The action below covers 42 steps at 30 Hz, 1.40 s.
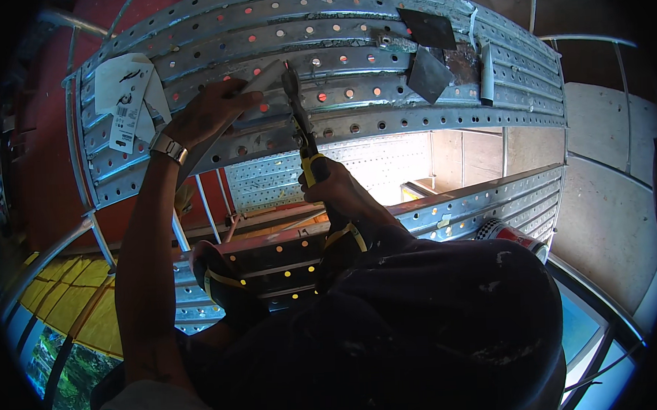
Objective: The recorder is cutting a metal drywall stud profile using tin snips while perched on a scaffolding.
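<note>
My left hand (208, 111), with a watch (169, 148) at its wrist, is closed around a long, thin grey strip (210, 146) above the far perforated metal platform. The strip slants up and to the right, ending beside the jaws of a pair of snips (301, 124). Yellow-and-black handles of the snips sit in my right hand (333, 184), whose fingers wrap round them. Dark jaws point away from me, close to the strip's far end; whether they touch it, I cannot tell.
White card packaging (128, 100) lies on the platform (226, 41) at left. Two dark square pieces (430, 74) and a grey tube-like piece (487, 73) lie at right. A gap separates this platform from the nearer plank (482, 198), where a red-and-white can (517, 239) lies. Metal poles (101, 240) stand at left.
</note>
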Tool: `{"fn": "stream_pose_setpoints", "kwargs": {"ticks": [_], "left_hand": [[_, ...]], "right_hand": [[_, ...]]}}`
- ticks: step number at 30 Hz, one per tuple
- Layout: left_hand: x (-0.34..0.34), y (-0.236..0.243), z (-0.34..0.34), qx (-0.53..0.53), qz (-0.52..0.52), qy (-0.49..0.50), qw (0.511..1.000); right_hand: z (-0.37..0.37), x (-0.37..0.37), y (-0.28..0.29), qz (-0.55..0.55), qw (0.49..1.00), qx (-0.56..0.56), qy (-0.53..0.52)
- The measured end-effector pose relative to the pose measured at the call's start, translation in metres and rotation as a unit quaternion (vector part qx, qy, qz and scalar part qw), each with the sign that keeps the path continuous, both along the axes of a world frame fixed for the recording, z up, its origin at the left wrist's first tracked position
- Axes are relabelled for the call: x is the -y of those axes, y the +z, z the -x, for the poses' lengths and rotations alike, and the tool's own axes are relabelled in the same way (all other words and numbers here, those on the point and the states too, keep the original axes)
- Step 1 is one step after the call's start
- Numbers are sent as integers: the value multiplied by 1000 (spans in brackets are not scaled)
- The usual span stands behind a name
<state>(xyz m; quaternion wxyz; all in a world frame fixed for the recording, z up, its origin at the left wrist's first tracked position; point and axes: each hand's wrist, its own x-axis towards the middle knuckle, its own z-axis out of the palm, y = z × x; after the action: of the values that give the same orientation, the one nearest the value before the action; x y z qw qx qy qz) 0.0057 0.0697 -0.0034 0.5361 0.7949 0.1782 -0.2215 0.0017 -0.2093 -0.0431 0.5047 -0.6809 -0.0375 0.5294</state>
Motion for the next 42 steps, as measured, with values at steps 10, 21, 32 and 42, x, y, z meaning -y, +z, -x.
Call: {"fn": "stream_pose_setpoints", "kwargs": {"ticks": [10, 21, 32, 42], "left_hand": [[-36, 16, 4, -18, -6, -52, 998], [-58, 35, 8, -75, -22, -125, 989], [-55, 30, 7, -76, -21, -142, 987], [-52, 35, 0, -77, -34, -182, 980]], "right_hand": [[-9, 7, 5, 23, 999, -5, 40], [-5, 8, 29, 98, 981, 25, 167], [9, 1, 22, 104, 977, 21, 185], [7, 4, 22, 75, 983, 1, 167]]}}
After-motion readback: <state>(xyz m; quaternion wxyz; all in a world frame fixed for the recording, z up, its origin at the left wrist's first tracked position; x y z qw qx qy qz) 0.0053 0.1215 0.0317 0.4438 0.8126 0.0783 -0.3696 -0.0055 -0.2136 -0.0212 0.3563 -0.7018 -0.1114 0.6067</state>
